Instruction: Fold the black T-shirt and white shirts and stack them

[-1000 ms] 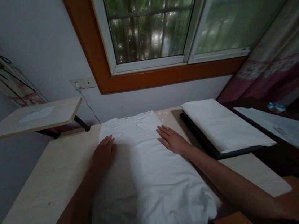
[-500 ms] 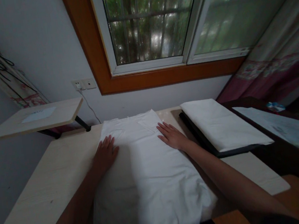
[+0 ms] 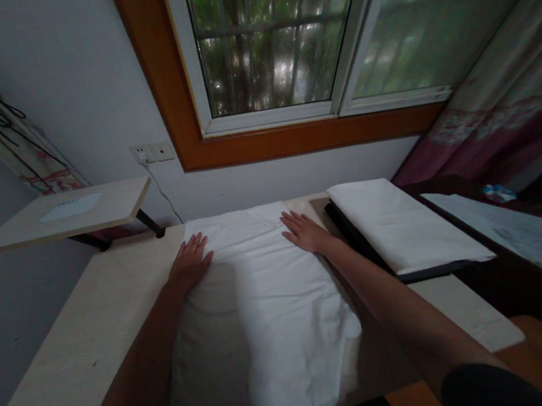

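A white garment (image 3: 273, 301) lies spread lengthwise over the pale wooden desk (image 3: 78, 319), its near end running down toward my body. My left hand (image 3: 192, 262) rests flat on its far left edge, fingers spread. On the far right edge lies my right hand (image 3: 302, 229), also flat with fingers apart. Small wrinkles cross the cloth between and below the hands. Neither hand grasps anything. To the right of my right forearm sits a stack of folded white and black cloth (image 3: 407, 226).
A raised wooden shelf (image 3: 104, 213) on black legs stands at the back left, a paper on it. Behind the desk are a wall socket (image 3: 151, 153) with a cord and a window. A dark surface at right holds a printed sheet (image 3: 516, 232).
Both hands have slid slightly farther away, toward the wall, along the cloth. The garment's near right part has drawn inward and its far edge lies straighter.
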Demonstrator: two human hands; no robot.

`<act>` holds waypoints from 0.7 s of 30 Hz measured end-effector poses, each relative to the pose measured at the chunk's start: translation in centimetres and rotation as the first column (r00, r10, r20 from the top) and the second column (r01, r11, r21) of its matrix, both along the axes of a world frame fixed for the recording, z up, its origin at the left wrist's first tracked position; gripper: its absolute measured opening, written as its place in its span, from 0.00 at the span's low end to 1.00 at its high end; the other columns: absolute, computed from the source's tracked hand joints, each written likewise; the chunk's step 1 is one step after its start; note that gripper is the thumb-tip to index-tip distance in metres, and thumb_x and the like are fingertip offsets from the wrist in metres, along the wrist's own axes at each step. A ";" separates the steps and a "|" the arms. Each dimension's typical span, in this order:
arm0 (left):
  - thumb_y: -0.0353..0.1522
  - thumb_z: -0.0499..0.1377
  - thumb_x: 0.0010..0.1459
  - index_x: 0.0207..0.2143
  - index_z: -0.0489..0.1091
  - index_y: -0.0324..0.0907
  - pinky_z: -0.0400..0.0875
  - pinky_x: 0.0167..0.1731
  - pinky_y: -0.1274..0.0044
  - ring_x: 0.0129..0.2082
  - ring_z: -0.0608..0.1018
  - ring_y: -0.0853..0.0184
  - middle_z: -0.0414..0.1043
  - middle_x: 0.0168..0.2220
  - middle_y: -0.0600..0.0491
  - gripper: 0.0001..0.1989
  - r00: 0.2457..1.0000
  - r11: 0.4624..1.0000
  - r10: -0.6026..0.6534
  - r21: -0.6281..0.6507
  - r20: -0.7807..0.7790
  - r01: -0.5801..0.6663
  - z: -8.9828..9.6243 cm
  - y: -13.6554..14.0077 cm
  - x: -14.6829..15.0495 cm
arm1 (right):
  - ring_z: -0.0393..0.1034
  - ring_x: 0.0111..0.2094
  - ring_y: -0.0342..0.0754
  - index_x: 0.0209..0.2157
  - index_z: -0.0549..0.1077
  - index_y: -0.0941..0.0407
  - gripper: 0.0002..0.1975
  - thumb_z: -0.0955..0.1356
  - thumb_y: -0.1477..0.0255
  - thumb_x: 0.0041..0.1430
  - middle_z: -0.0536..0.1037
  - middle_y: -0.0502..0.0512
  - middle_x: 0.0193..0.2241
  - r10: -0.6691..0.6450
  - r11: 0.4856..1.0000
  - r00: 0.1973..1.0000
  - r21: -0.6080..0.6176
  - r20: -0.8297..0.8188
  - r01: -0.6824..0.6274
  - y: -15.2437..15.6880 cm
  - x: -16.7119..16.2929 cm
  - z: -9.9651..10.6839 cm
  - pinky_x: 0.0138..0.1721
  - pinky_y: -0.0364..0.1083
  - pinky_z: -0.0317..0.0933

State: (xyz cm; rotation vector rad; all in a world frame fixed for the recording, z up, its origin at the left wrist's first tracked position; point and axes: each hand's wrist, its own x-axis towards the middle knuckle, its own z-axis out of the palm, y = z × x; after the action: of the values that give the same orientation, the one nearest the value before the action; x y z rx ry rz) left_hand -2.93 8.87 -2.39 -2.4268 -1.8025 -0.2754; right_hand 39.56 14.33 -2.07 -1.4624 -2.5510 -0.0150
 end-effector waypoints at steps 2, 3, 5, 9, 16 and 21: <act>0.44 0.43 0.70 0.69 0.56 0.38 0.49 0.69 0.58 0.72 0.55 0.55 0.52 0.72 0.43 0.31 1.000 1.000 0.007 -0.004 0.004 -0.007 0.0 0.2 0.0 | 0.46 0.72 0.60 0.70 0.57 0.57 0.33 0.54 0.55 0.72 0.54 0.59 0.71 -0.015 1.000 1.000 0.005 -0.001 0.015 0.1 -0.2 0.0 0.69 0.61 0.46; 0.44 0.43 0.70 0.69 0.55 0.37 0.49 0.69 0.58 0.72 0.55 0.55 0.52 0.72 0.42 0.31 1.000 1.000 0.008 0.000 0.009 -0.008 0.1 0.2 0.1 | 0.47 0.72 0.60 0.70 0.58 0.57 0.32 0.54 0.55 0.72 0.55 0.59 0.71 -0.025 1.000 1.000 0.014 -0.005 0.025 0.0 -0.3 0.0 0.69 0.62 0.46; 0.42 0.44 0.70 0.70 0.54 0.36 0.49 0.70 0.59 0.72 0.55 0.56 0.52 0.72 0.42 0.31 1.000 1.000 0.006 0.028 0.023 -0.006 0.2 0.1 0.1 | 0.47 0.72 0.60 0.69 0.59 0.58 0.31 0.55 0.57 0.72 0.56 0.60 0.70 -0.048 0.998 0.999 0.043 -0.016 0.048 -0.3 -0.5 0.0 0.69 0.62 0.46; 0.38 0.45 0.69 0.69 0.56 0.38 0.49 0.70 0.59 0.71 0.57 0.57 0.55 0.71 0.44 0.29 0.999 0.992 0.011 0.122 0.042 -0.016 0.3 -0.6 0.4 | 0.50 0.71 0.59 0.65 0.64 0.59 0.27 0.57 0.63 0.71 0.59 0.62 0.69 -0.061 0.993 0.997 0.095 -0.038 0.064 -1.7 -1.2 0.6 0.69 0.62 0.47; 0.40 0.47 0.69 0.66 0.61 0.36 0.51 0.68 0.54 0.71 0.57 0.50 0.55 0.70 0.40 0.28 1.000 0.988 0.021 0.151 0.001 -0.021 0.5 -2.9 4.6 | 0.52 0.70 0.56 0.65 0.64 0.60 0.26 0.60 0.71 0.67 0.61 0.62 0.68 0.030 0.994 0.993 0.109 -0.113 -0.018 -5.1 -5.8 2.2 0.69 0.58 0.47; 0.41 0.46 0.70 0.67 0.60 0.39 0.55 0.67 0.55 0.71 0.58 0.52 0.55 0.70 0.43 0.28 0.998 0.990 -0.046 0.134 -0.037 0.050 0.4 -4.0 9.1 | 0.47 0.71 0.58 0.69 0.58 0.62 0.30 0.60 0.63 0.71 0.54 0.66 0.71 0.147 0.986 0.980 0.094 -0.134 -0.135 -7.0 -11.5 1.4 0.69 0.59 0.49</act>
State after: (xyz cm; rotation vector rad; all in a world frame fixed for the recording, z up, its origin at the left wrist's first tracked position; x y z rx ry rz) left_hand 6.21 4.86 -1.95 -2.3697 -1.6567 -0.3463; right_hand 28.05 7.36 -0.72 -1.2049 -2.5007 0.0011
